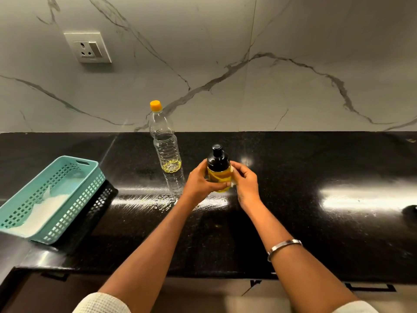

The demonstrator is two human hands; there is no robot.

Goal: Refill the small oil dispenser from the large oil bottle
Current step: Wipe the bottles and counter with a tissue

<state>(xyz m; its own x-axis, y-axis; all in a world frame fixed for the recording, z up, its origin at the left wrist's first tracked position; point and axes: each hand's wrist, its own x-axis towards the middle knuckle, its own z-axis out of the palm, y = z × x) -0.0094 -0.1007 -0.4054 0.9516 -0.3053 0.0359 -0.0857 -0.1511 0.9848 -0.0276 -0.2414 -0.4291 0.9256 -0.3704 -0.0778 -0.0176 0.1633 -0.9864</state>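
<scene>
The small oil dispenser has a black pump top and a clear body full of yellow oil. My left hand wraps its left side with the thumb across the front. On the dispenser's right side my right hand presses a small white cloth or tissue. The dispenser is held just above the black counter. The large oil bottle stands upright behind and to the left, capped in orange, clear, with only a thin layer of oil at its bottom.
A teal plastic basket with white cloth inside sits at the counter's left front, partly over the edge. A wall socket is on the marble backsplash. A wet or oily smear lies near the bottle. A dark object shows at the far right.
</scene>
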